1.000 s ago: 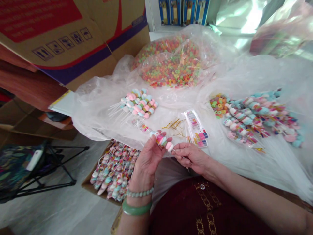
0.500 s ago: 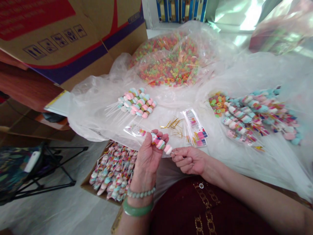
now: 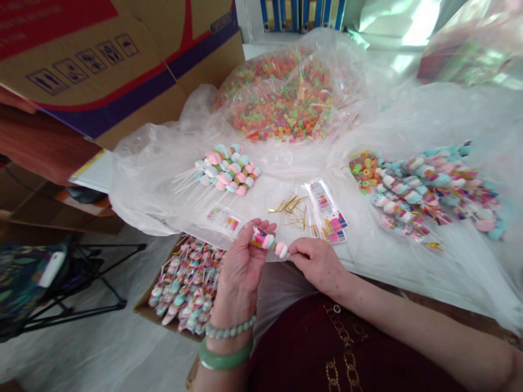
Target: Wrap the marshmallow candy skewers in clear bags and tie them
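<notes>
My left hand (image 3: pixel 241 264) is closed around a clear printed candy bag (image 3: pixel 223 219), palm up. A marshmallow skewer (image 3: pixel 281 250) in pink, white and blue sits partly inside the bag, its last pieces showing past my fingers. At the lower end of the skewer, my right hand (image 3: pixel 321 264) pinches the stick, which the fingers mostly hide. Just beyond my hands lie gold twist ties (image 3: pixel 292 204) and a stack of flat printed bags (image 3: pixel 324 209). Unwrapped marshmallow skewers (image 3: pixel 229 170) form a pile behind my left hand, sticks pointing left.
A big clear bag of gummy rings (image 3: pixel 281 100) rests at the back. Wrapped skewers (image 3: pixel 437 188) are heaped on the right beside loose gummy rings (image 3: pixel 363 170). Below the table edge stands a carton of wrapped skewers (image 3: pixel 186 288). A large cardboard box (image 3: pixel 134 71) fills the back left.
The skewer sits a little deeper in the bag. My right hand has turned over, back of the hand up, still at the stick. My left hand has shifted slightly left.
</notes>
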`<state>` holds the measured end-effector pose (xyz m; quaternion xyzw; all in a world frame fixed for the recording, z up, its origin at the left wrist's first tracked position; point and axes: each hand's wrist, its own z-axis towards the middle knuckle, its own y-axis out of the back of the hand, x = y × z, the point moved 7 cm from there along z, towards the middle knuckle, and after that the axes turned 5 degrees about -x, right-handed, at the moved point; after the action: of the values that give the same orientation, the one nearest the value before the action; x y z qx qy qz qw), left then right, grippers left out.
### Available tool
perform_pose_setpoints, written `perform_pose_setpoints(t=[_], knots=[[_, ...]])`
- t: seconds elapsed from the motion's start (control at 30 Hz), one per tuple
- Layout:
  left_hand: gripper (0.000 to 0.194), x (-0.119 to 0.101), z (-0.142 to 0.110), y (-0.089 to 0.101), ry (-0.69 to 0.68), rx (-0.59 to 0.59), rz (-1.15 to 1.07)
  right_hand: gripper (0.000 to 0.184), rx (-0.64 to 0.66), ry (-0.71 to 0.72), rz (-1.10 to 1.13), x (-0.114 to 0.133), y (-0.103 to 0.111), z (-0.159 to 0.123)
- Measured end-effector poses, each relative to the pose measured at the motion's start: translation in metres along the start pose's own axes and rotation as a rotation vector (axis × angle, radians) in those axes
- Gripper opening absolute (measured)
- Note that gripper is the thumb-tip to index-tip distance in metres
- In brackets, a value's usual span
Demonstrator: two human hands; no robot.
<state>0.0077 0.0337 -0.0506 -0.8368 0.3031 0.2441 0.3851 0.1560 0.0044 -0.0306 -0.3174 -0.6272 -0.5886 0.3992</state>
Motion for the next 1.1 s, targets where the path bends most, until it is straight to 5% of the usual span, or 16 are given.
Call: perform_pose_setpoints(t=[0.1, 0.2, 0.33, 0.47, 0.53, 0.6, 0.7, 0.8, 0.9, 1.0, 1.1], knots=[[0.010, 0.000, -0.004, -0.007, -0.040, 0.059, 0.015, 0.025, -0.030, 0.293, -0.336, 0.021, -0.002, -0.008], [0.009, 0.000, -0.006, -0.008, -0.057, 0.082, 0.030, 0.027, -0.005, 0.339, -0.345, 0.027, -0.005, -0.010], [0.014, 0.005, -0.006, -0.006, 0.080, 0.100, -0.005, 0.019, 0.084, -0.072, 0.142, 0.001, -0.007, 0.000], [0.018, 0.005, -0.007, -0.006, 0.141, 0.116, -0.071, 0.014, 0.473, -0.603, 0.861, -0.016, -0.034, -0.013], [0.018, 0.006, -0.009, -0.008, 0.135, 0.126, -0.059, 0.016, 0.561, -0.684, 1.033, -0.013, -0.039, -0.017], [0.016, 0.006, -0.009, -0.009, 0.094, 0.117, -0.013, 0.013, 0.498, -0.683, 1.017, -0.016, -0.037, -0.015], [0.012, 0.004, -0.008, -0.006, -0.016, 0.044, 0.063, 0.013, 0.251, -0.531, 0.662, -0.022, -0.023, -0.006], [0.010, 0.004, -0.007, -0.004, -0.070, -0.026, 0.088, 0.021, -0.002, -0.110, 0.054, -0.004, 0.001, 0.001], [0.013, 0.007, -0.007, -0.005, -0.073, -0.052, 0.081, 0.025, -0.065, 0.254, -0.383, 0.021, 0.004, -0.006], [0.014, 0.012, -0.009, -0.010, -0.065, -0.023, 0.112, 0.029, -0.053, 0.383, -0.517, 0.028, -0.001, -0.012], [0.021, 0.016, -0.011, -0.016, -0.033, 0.036, 0.110, 0.026, -0.049, 0.361, -0.412, 0.025, -0.002, -0.008]])
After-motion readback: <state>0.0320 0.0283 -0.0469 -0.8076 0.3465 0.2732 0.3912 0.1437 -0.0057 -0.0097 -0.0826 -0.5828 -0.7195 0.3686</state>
